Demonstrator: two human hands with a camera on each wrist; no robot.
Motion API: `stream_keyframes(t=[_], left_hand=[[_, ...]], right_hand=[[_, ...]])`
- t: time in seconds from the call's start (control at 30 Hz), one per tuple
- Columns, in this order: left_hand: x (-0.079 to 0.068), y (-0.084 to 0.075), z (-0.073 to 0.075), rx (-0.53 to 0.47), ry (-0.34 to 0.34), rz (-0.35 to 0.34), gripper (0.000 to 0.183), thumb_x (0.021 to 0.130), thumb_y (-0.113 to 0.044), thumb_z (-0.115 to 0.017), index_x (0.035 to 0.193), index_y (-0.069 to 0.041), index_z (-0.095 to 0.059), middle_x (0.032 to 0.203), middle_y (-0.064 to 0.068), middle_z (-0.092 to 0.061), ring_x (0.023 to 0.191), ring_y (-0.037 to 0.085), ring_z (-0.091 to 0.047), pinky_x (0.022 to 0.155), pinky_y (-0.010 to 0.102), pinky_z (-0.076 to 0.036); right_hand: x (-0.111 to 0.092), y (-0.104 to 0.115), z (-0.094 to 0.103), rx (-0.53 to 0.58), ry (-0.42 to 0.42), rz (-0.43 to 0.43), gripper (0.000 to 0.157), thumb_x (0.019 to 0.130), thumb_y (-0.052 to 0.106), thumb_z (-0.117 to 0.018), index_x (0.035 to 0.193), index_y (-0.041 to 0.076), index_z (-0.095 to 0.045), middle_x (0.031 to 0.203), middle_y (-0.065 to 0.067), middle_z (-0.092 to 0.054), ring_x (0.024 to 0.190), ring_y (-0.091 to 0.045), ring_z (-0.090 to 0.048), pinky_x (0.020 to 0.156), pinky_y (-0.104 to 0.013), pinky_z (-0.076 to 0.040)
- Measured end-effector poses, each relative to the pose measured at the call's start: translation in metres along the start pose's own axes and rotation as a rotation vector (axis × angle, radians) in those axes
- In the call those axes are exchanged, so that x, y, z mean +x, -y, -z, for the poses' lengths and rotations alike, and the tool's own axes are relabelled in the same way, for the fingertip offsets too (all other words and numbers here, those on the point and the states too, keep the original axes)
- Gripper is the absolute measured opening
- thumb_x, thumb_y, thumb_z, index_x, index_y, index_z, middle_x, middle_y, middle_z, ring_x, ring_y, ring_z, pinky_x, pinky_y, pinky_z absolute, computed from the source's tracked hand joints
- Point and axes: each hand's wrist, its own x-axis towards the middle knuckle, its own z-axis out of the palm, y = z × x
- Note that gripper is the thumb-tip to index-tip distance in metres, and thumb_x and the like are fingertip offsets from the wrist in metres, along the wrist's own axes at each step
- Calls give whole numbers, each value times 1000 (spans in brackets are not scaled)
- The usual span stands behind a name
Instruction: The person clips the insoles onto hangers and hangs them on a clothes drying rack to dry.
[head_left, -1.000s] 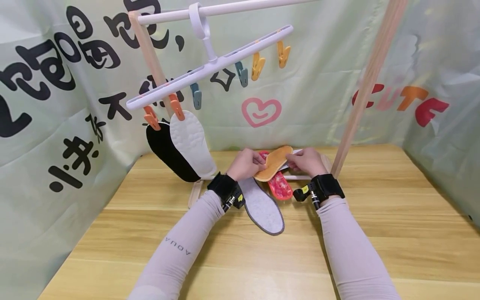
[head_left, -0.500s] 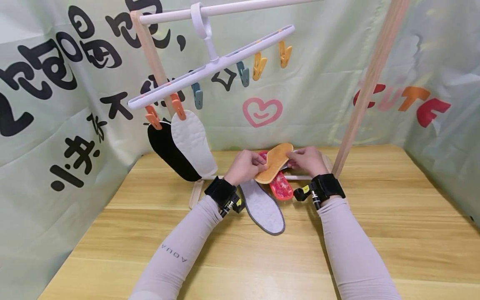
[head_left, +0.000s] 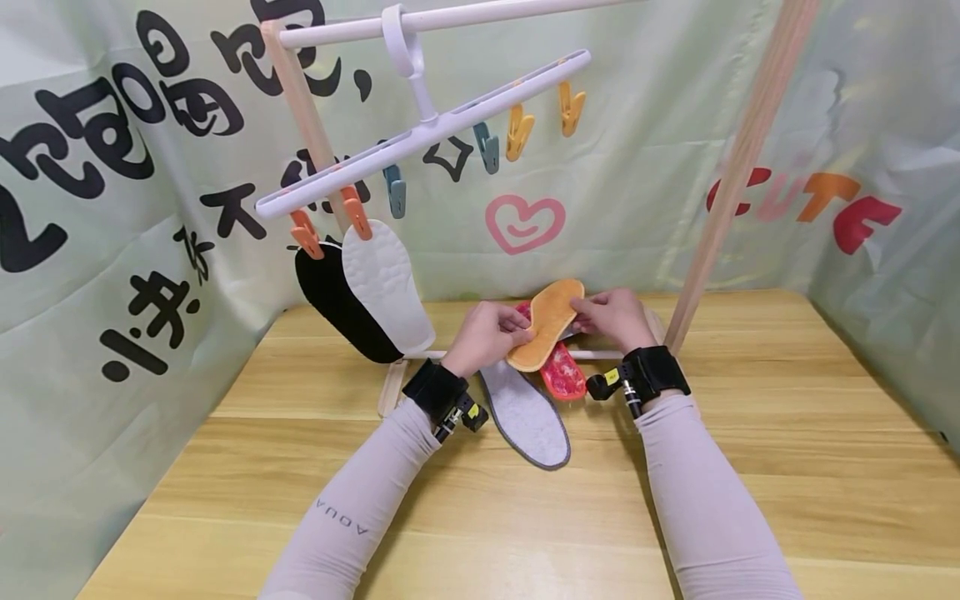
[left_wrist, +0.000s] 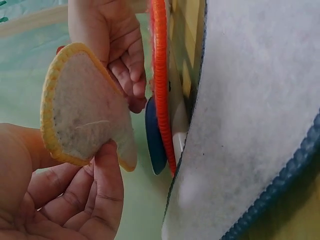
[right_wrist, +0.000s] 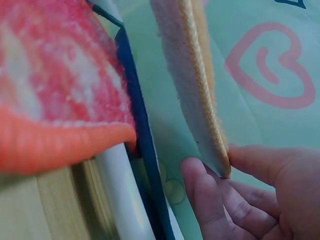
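You hold the orange fuzzy insole with yellow stitched edging (head_left: 547, 325) over the red-and-white fuzzy insole (head_left: 562, 373), apart from it. It stands steeper than a second ago, its far end raised. The fingers of your left hand (head_left: 487, 337) pinch its near end, those of your right hand (head_left: 611, 317) its far end. The dark-edged pale grey felt insole (head_left: 528, 417) lies, as before, left of and nearer you than the red insole.
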Motion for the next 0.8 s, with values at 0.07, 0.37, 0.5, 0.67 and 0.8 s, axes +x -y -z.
stream_keyframes(t=[0.07, 0.37, 0.5, 0.67, 0.8], left_hand=[[-1, 0, 0, -8, -3, 1, 15, 96, -16, -83, 105, -4, -82, 97, 10, -82, 87, 16, -75, 75, 20, -55], [-5, 1, 3, -53, -10, -1, 16, 94, -13, -84, 105, -2, -81, 96, 12, -81, 86, 17, -75, 72, 19, -56], [-7, 1, 4, -57, -13, -2, 17, 94, -13, -84, 105, -1, -81, 96, 12, -81, 85, 17, -75, 71, 18, -55], [-10, 0, 7, -56, -9, 7, 17, 93, -13, -86, 105, -3, -81, 96, 11, -80, 84, 14, -73, 71, 17, -53], [-12, 3, 8, -54, -8, -1, 17, 92, -13, -87, 104, -4, -80, 94, 10, -80, 82, 13, -72, 71, 18, -53]], right_hand=[[0, 2, 0, 9, -1, 9, 47, 108, 30, -68, 129, -13, -70, 78, 5, -77, 74, -6, -76, 79, -25, -65], [3, 8, 0, 32, 3, 12, 46, 108, 27, -67, 130, -13, -69, 77, 6, -76, 74, -6, -77, 80, -28, -65], [3, 11, 0, 49, 7, 8, 46, 107, 27, -68, 132, -13, -68, 77, 5, -76, 74, -7, -77, 79, -27, -65], [2, 15, 0, 82, 19, 3, 47, 107, 26, -69, 134, -12, -67, 85, 1, -77, 76, -6, -77, 79, -25, -65], [2, 16, -1, 103, 28, 3, 48, 107, 27, -70, 135, -11, -67, 88, 1, -77, 78, -5, -77, 83, -26, -65]])
